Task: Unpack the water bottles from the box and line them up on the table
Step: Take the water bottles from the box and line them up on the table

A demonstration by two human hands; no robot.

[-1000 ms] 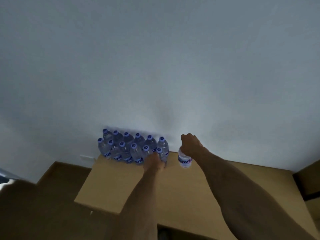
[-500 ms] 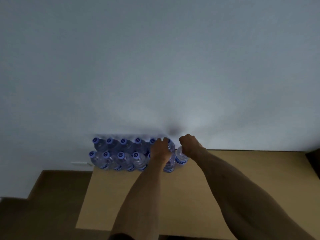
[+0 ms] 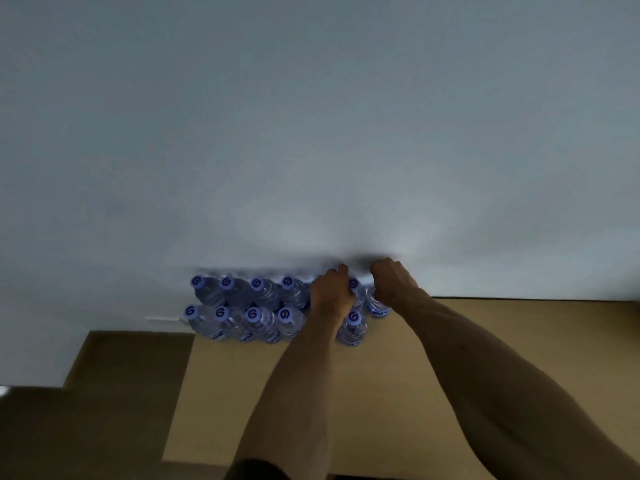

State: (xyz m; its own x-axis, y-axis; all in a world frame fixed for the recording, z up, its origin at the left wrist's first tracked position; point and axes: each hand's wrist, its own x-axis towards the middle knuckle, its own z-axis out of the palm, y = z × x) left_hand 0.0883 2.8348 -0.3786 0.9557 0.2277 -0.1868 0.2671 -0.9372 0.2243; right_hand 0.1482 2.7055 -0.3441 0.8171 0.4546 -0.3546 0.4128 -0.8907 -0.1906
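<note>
Several clear water bottles (image 3: 256,308) with blue caps stand in two rows at the far edge of a tan table (image 3: 398,393), against the wall. My right hand (image 3: 393,280) grips the top of a bottle (image 3: 377,304) at the right end of the back row, the bottle standing on the table. My left hand (image 3: 330,296) rests over bottles near the rows' right end, fingers curled around one; its cap is hidden. One more bottle (image 3: 353,329) stands in front, just right of my left wrist. The box is out of view.
A pale wall (image 3: 311,133) rises directly behind the bottles. The table's left edge drops to a brown floor (image 3: 86,410). Bare tabletop stretches to the right of my right arm.
My right hand carried its bottle back toward the wall and set it at the right end of the back row. My left hand moved up from the front bottle onto the back row.
</note>
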